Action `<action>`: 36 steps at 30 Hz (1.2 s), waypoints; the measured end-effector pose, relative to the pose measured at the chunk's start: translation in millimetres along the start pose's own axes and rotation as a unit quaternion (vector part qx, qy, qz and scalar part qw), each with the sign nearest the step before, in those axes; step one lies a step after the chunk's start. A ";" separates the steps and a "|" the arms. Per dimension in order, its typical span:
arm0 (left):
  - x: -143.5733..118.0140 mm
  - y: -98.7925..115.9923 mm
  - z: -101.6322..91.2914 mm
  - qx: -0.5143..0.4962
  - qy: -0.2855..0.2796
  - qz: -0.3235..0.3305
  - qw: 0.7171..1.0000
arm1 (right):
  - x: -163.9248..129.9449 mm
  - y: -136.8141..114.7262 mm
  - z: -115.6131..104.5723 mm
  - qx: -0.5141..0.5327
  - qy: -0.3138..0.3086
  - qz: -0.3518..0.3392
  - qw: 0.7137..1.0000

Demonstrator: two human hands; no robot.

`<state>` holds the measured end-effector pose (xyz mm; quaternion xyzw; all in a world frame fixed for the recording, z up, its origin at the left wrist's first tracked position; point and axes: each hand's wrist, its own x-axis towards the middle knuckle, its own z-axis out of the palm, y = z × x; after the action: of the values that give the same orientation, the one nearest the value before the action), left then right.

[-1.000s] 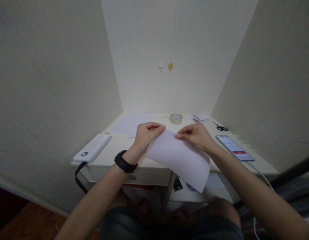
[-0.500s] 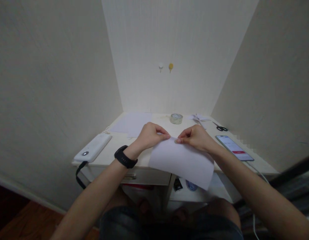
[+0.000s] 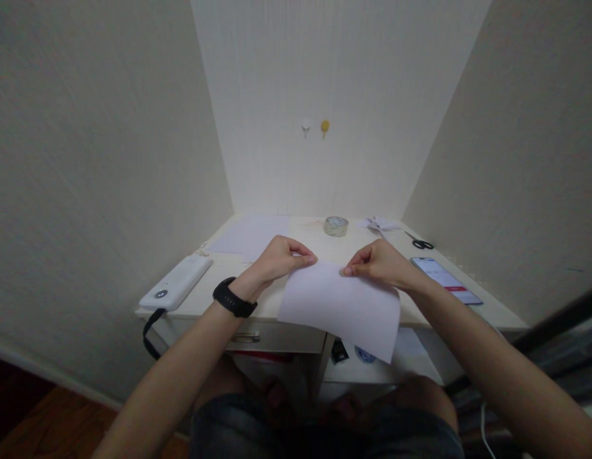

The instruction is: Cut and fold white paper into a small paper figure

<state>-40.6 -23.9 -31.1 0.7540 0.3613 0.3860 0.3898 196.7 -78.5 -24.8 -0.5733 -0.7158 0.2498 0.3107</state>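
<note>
The sheet of white paper (image 3: 341, 307) looks light and limp, judging by how its near corner droops past the front edge of the small white desk (image 3: 214, 290). It would crease at a firm pinch and slide easily on the smooth top, so the far edge, held at two spread points, seems the best place to grip it. The left hand (image 3: 277, 258) is closed in a pinch on the far left corner, thumb and fingers pressed together over the paper. The right hand (image 3: 377, 262) pinches the same far edge toward the right, fingertips shut on it. The sheet lies at the desk's front middle, plain, unmarked and faintly bluish in this light, its lower corner hanging over the open space below.

Around it: more blank sheets (image 3: 251, 234) at 11 o'clock from the hands, a roll of clear tape (image 3: 336, 225) at 12, a folded paper shape (image 3: 379, 223) and black scissors (image 3: 420, 242) near 1, a lit smartphone (image 3: 445, 280) at 3, and a white power bank (image 3: 176, 290) at 9. A black wristband (image 3: 230, 298) sits on the left wrist.
</note>
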 end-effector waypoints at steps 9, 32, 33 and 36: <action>-5.7 -2.6 0.1 -0.057 0.029 -0.014 0.998 | -1.1 5.7 -0.4 0.002 0.036 0.012 0.999; -5.3 -11.9 -9.0 0.007 -0.002 0.005 1.000 | -14.6 25.4 -6.7 0.045 -0.085 0.030 0.995; -5.4 -10.3 -9.2 0.033 0.001 0.012 0.999 | -14.7 26.6 -6.6 0.039 -0.083 0.028 0.995; -6.6 1.3 -5.6 0.150 0.034 0.070 0.986 | -13.3 27.6 -6.0 0.011 -0.077 0.014 0.997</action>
<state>-48.0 -28.3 -29.8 0.8139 0.3745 0.3788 0.2320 221.4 -85.5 -42.6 -0.5590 -0.7264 0.3059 0.2575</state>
